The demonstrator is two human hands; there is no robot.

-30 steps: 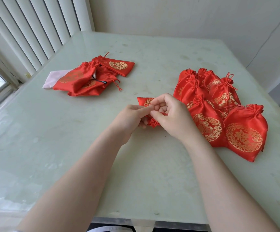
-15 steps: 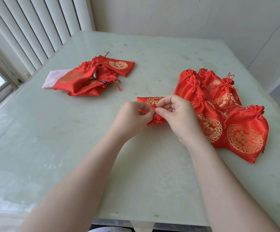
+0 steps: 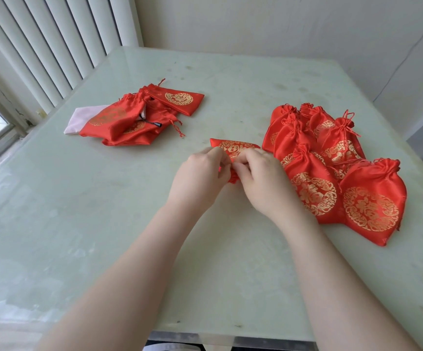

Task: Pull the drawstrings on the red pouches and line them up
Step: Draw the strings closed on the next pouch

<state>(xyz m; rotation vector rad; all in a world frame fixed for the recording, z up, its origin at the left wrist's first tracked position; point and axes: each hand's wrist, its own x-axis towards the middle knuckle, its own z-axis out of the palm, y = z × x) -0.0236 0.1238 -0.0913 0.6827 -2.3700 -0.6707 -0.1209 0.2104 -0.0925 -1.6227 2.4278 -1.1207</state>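
Along the near edge of the pale green glass table (image 3: 84, 224) we are leaning in with both forearms, and wide bare surface is lying open to our left and in front of our wrists. At the middle we are working on one red satin pouch (image 3: 235, 148): our left hand (image 3: 200, 178) and right hand (image 3: 263, 181) are meeting at its gathered near end, fingers curled and pinching the red fabric there, though we cannot tell whether a cord is between them. Its flat far end, with a gold round motif, is resting on the table. Just right of our right hand, the closed pouches (image 3: 332, 168) are lying overlapped in a rough row, glossy and puffed, necks cinched with thin red cords, reaching close to the table's right edge. Well apart on the far left, the loose pouches (image 3: 134, 117) are sitting in a flat, rumpled pile, partly covering a pale pink pouch (image 3: 78, 120). White vertical blinds (image 3: 53, 46) are hanging beyond the left edge, and a plain white wall (image 3: 281, 26) is standing behind the far edge.
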